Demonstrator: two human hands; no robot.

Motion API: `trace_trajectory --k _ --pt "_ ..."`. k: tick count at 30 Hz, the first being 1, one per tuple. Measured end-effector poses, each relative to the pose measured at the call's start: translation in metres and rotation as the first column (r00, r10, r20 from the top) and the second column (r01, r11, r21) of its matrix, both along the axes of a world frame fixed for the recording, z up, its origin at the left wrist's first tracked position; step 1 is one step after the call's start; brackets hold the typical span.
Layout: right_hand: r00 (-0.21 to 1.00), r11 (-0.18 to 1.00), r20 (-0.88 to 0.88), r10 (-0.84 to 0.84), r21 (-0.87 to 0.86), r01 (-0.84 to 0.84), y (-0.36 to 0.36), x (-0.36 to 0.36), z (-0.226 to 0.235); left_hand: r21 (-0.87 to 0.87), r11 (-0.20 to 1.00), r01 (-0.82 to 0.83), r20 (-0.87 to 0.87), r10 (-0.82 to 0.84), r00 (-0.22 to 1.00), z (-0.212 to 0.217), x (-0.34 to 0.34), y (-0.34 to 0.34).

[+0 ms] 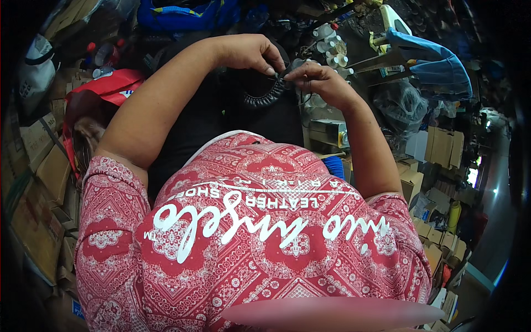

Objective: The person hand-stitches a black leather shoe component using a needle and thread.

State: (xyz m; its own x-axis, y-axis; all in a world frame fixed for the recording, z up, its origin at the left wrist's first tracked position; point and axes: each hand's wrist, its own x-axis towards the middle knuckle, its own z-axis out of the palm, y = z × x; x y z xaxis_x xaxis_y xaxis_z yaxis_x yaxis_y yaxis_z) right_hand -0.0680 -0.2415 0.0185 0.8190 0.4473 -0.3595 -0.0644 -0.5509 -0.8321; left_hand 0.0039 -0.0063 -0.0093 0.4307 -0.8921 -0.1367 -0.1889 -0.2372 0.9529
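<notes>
A black, rounded piece (261,102) with a ribbed, pleated curved edge sits above my dark-clad lap, resembling the toe of a leather shoe upper. At its upper right edge, the thumb and bent fingers of my left hand (257,55) close on the rim. Facing it from the right, my right hand (318,80) pinches thumb and forefinger together beside the same edge. Thin dark strands, possibly thread, show near the fingertips. What exactly the right fingertips hold is too small to tell. The two hands almost meet.
A red bag (105,88) stands to the left, near cardboard boxes (41,144). Several white-capped bottles (334,52) cluster beyond my right hand. A blue cloth (442,69) hangs at the upper right, above a clear plastic bag (402,105). A blue bag (188,16) lies at the far side.
</notes>
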Motion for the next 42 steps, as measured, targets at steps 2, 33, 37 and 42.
trace_trajectory --k 2,33,37,42 --pt "0.998 0.999 -0.061 0.002 0.038 0.0 -0.004 0.003 -0.002 0.026 1.0 0.009 0.007 -0.009 1.0 0.002 -0.001 -0.003" --pt "0.913 0.967 0.408 -0.012 -0.229 0.115 0.032 -0.057 0.014 -0.125 0.814 -0.567 0.435 0.558 0.707 0.004 -0.088 0.04" --pt "0.96 0.991 0.266 -0.085 -0.076 0.108 0.021 -0.047 0.006 -0.195 0.783 -0.591 0.264 0.622 0.737 0.007 -0.083 0.036" --pt "0.983 0.998 0.175 -0.056 -0.015 0.06 0.013 -0.032 0.0 -0.174 0.835 -0.521 0.342 0.548 0.764 -0.004 -0.072 0.03"
